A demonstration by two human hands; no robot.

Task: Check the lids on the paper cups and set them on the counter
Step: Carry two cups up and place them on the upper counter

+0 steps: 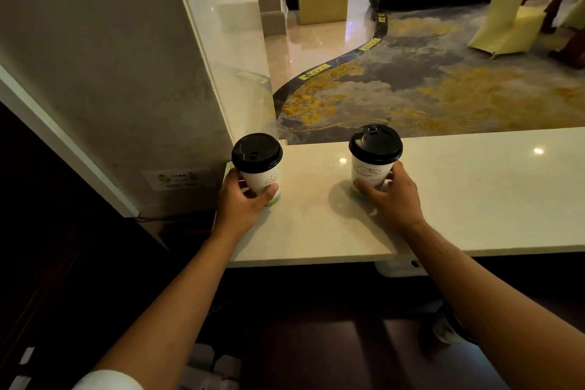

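head view: left hand (242, 199) and right hand (391, 196) each grip lidded cup on counter (459, 193).

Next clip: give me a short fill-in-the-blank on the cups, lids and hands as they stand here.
1. Each white paper cup wears a ____ plastic lid.
2. The left hand grips the cup standing near the counter's ____ end.
3. The right hand holds the other white paper cup on the pale stone ____.

Missing words: black; left; counter
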